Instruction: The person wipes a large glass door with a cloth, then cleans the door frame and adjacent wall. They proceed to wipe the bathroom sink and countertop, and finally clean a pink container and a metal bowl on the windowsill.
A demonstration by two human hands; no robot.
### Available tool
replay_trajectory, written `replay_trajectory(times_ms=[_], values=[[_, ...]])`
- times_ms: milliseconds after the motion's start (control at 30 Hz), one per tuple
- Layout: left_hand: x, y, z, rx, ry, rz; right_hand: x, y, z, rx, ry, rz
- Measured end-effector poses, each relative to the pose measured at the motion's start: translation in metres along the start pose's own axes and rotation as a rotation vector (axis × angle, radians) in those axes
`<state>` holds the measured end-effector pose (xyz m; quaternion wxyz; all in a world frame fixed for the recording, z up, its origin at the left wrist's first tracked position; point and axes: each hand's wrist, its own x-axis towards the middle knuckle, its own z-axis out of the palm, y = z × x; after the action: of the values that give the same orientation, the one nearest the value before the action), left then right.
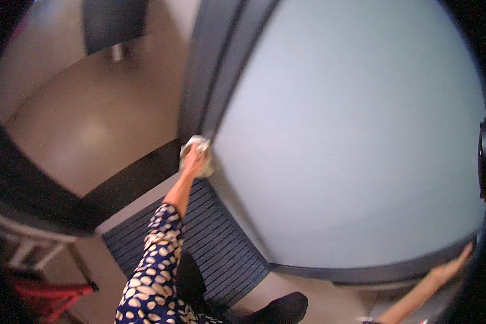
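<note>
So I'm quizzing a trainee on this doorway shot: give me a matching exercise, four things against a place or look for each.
Things:
1. cloth
2. door panel
3. mat
4. right hand

Descriptions:
A. dark and ribbed, lying on the floor
B. pale blue-grey, with a dark frame
C. resting on the door's lower dark edge
D. whitish, pressed under the left hand at the panel's edge

Pairs: 1-D, 2-B, 3-A, 4-C
</note>
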<state>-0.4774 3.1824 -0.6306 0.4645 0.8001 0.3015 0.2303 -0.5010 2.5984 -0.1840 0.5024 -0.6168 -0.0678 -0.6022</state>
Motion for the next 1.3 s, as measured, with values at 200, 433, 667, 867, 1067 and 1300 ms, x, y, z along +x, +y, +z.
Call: replay_trajectory(times_ms=[200, 433, 667, 867, 1067, 1300], values=[[-0.101, 0.128, 0.003, -0.323, 0.043, 0.229, -0.002, 0.015, 0.025, 0.374, -0.022, 0.278], [-0.2, 0.29, 0.005, -0.209, 0.192, 1.302, -0.032, -0.006, 0.024, 0.377, -0.182, 0.106], [-0.251, 0.365, 0.006, -0.144, -0.062, 1.194, -0.071, -0.016, 0.014, -0.041, -0.297, -0.45], [-0.329, 0.361, 0.009, -1.017, -0.928, 0.307, -0.193, -0.01, -0.058, 0.01, -0.599, -0.552], [-0.346, 0.395, 0.011, -0.688, -0.882, 1.103, -0.187, 0.023, -0.093, 0.158, -0.255, -0.083], [-0.345, 0.379, 0.069, -0.207, 0.17, 1.271, -0.015, -0.01, -0.029, 0.543, -0.116, -0.303]])
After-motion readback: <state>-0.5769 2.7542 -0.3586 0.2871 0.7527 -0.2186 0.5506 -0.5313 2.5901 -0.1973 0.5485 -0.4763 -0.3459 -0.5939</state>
